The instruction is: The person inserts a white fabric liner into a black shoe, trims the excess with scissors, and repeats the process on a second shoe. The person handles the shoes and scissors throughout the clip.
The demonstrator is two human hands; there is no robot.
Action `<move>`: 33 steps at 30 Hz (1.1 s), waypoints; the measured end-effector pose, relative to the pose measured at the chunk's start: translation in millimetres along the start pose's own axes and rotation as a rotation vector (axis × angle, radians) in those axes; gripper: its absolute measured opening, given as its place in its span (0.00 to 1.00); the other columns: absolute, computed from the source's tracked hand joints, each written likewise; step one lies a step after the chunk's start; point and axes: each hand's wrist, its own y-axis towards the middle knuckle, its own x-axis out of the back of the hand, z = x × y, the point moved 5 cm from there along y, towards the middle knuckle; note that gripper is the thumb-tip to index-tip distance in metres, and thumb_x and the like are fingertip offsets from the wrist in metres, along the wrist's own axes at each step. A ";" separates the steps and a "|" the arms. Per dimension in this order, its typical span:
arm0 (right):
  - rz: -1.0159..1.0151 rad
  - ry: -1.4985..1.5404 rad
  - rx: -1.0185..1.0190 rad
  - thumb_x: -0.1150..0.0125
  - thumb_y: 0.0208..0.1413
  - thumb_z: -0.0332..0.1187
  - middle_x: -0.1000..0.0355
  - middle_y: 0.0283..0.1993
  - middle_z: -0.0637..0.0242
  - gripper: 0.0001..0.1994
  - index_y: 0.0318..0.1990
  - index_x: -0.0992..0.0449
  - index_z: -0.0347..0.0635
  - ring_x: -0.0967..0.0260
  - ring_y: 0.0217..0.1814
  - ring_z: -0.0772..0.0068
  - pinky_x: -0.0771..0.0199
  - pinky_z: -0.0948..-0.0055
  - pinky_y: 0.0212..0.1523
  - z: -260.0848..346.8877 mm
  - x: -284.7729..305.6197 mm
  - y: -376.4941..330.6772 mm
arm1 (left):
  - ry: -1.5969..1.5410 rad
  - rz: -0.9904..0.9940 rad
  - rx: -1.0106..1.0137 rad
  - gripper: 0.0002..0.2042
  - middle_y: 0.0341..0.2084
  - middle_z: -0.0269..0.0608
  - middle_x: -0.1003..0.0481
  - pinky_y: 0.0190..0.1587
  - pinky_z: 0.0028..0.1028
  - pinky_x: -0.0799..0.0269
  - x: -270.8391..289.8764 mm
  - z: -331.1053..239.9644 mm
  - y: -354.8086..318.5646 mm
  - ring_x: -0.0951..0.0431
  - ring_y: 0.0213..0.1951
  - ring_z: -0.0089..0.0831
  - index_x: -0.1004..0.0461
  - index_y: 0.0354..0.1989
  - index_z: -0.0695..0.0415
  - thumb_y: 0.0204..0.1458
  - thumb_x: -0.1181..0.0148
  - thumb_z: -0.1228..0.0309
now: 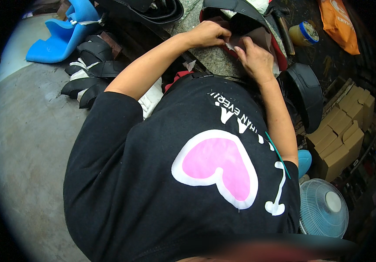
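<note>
At the top middle, a black curved piece (236, 5) with a red edge lies on a speckled grey stone slab (212, 61). Thin grey-brown sheet material (260, 38), perhaps a lining, shows inside it. My left hand (207, 34) is closed, its thumb and fingers pinching at the near left of this sheet. Close by on the right, my right hand (257, 60) is also closed, with thumb and forefinger at a pale edge of the sheet. Their fingertips are a short gap apart. The exact grip is partly hidden.
A hammer (284, 32) and a jar with yellowish contents (303, 34) lie right of the slab, near an orange bag (340, 24). Black curved pieces (96, 70) pile at left below blue foam sheet (63, 37). Cardboard boxes (343, 131) and a fan (324, 208) stand at right.
</note>
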 end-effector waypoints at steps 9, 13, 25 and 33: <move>0.036 -0.077 0.160 0.39 0.56 0.46 0.27 0.42 0.68 0.12 0.47 0.20 0.62 0.26 0.43 0.63 0.24 0.66 0.38 7.9 0.4 -4.0 | 0.073 -0.025 -0.199 0.11 0.35 0.45 0.25 0.42 0.40 0.28 4.8 -6.9 -13.8 0.23 0.41 0.47 0.20 0.35 0.53 0.43 0.30 0.65; -0.002 -0.145 0.240 0.37 0.53 0.49 0.29 0.39 0.69 0.13 0.46 0.20 0.67 0.27 0.44 0.64 0.24 0.68 0.39 15.9 5.4 -6.4 | 0.005 -0.099 -0.071 0.17 0.37 0.46 0.24 0.45 0.40 0.27 9.8 -0.5 -5.4 0.23 0.42 0.48 0.21 0.40 0.54 0.42 0.29 0.61; 0.008 -0.121 0.165 0.35 0.50 0.50 0.26 0.47 0.68 0.19 0.46 0.23 0.53 0.27 0.51 0.64 0.22 0.67 0.40 7.8 -5.4 -3.7 | 0.044 -0.308 0.257 0.10 0.32 0.48 0.20 0.42 0.41 0.25 -16.4 18.7 9.8 0.20 0.37 0.48 0.17 0.36 0.51 0.47 0.39 0.63; -0.015 -0.233 0.239 0.30 0.45 0.49 0.28 0.43 0.70 0.21 0.45 0.22 0.54 0.29 0.50 0.65 0.23 0.68 0.42 16.4 -11.3 -0.6 | -0.059 -0.316 0.312 0.11 0.34 0.48 0.20 0.42 0.40 0.24 -23.3 13.5 6.7 0.20 0.39 0.48 0.18 0.39 0.54 0.51 0.39 0.62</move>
